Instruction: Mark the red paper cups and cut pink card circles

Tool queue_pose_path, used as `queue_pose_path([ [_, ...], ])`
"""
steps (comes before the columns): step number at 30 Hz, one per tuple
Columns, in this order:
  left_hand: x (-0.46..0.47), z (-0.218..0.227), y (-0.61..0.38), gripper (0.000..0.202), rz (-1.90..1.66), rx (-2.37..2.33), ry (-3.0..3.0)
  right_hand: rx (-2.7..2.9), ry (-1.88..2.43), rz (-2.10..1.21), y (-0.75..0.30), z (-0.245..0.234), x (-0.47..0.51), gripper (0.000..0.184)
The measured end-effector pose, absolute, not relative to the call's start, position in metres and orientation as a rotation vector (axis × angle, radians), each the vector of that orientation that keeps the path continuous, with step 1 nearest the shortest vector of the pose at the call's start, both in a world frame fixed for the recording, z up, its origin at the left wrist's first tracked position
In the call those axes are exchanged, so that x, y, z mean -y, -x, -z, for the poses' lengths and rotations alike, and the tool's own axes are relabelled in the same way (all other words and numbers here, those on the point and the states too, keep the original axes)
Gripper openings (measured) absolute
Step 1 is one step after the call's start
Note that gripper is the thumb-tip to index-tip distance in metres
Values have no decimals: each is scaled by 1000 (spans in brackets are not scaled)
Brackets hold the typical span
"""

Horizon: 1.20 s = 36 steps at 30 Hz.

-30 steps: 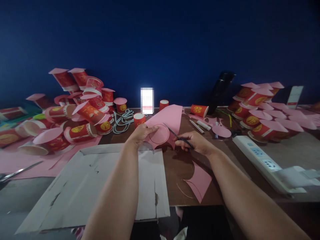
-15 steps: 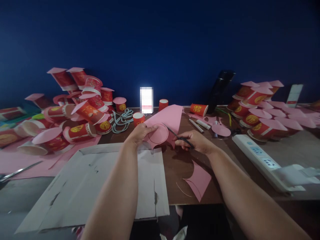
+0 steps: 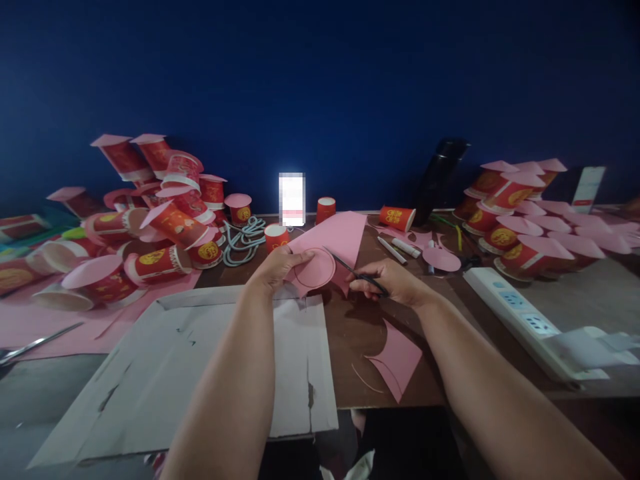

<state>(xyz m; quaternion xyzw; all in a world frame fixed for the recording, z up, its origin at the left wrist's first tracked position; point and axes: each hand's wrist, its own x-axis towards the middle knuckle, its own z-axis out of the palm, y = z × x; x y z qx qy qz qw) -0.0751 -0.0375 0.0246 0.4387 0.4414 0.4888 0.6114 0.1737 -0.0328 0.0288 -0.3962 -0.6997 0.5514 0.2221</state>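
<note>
Pinched between the thumb and fingers of my left hand (image 3: 277, 268) is a sheet of pink paper (image 3: 339, 233). A round outline is drawn on it, and part of its lower edge is cut along the curve. My right hand (image 3: 393, 283) is closed round the handles of dark scissors (image 3: 354, 272). Their blades reach to the right side of the circle, against the paper. Below the right hand, a pink offcut (image 3: 397, 360) with a curved edge lies on the brown table (image 3: 350, 373).
Red paper cups with pink tops (image 3: 165, 220) are piled at left, more (image 3: 520, 220) at right. A white power strip (image 3: 510, 313) lies right of my right arm. Flat cardboard (image 3: 150, 380) lies under my left arm. A black bottle (image 3: 440, 180) leans against the blue wall (image 3: 320, 87).
The paper has turned or tilted very slightly in my left hand, its circle a little further left. The scissors and both hands stay almost in place.
</note>
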Motion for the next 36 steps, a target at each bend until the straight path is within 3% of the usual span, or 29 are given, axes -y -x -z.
queue_pose_path([
  [18,35,-21,78,39,-1124,-1044,-1006,1951,1127,-1509,-176,-26,31,38],
  [28,32,-29,53,34,-1554,-690,-576,1530,1079,-1323,-157,-27,38,40],
  [36,35,-25,10,37,-1477,-631,-454,1350,1074,-1303,-140,-22,46,49],
])
